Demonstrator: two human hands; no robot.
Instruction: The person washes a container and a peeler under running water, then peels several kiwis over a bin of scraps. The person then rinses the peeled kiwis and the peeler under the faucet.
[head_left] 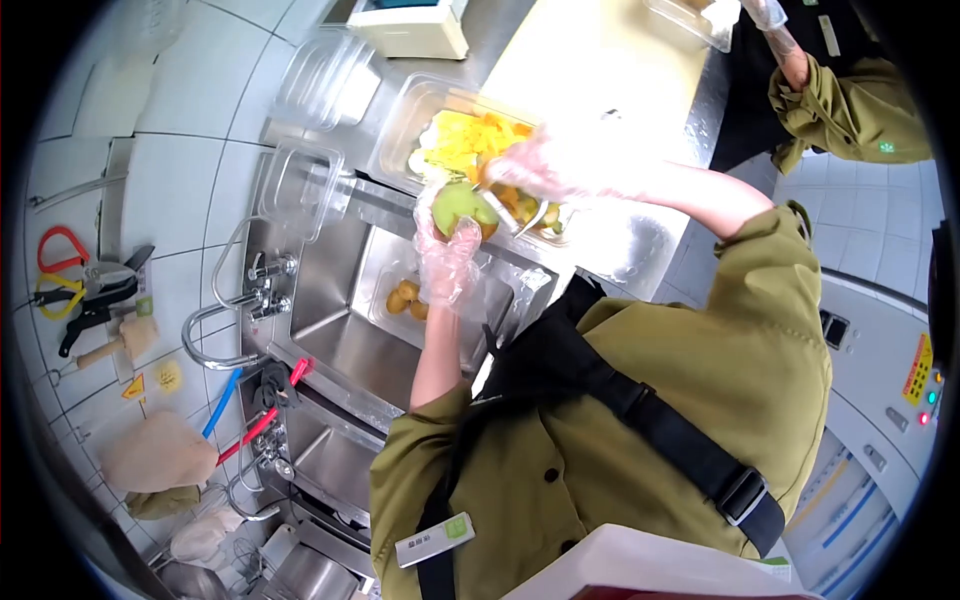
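Observation:
A green, partly peeled fruit (460, 207) rests in my left hand (449, 257), whose gloved fingers wrap around it. Right beside the fruit is my right hand (530, 170), also gloved, closed on a peeler (510, 212) with a metal end. Behind both hands stands a clear plastic tub (401, 124) with cut yellow and orange fruit (470, 140) in it. More peels or fruit pieces (545, 215) lie under my right hand, partly hidden by it.
Below my left hand, small brown fruits (407, 297) sit in a clear container in the metal sink (335, 347). Empty clear tubs (302, 190) stand by the faucet (265, 290). A pale cutting board (560, 60) lies ahead. Another person's arm (790, 62) is at the upper right.

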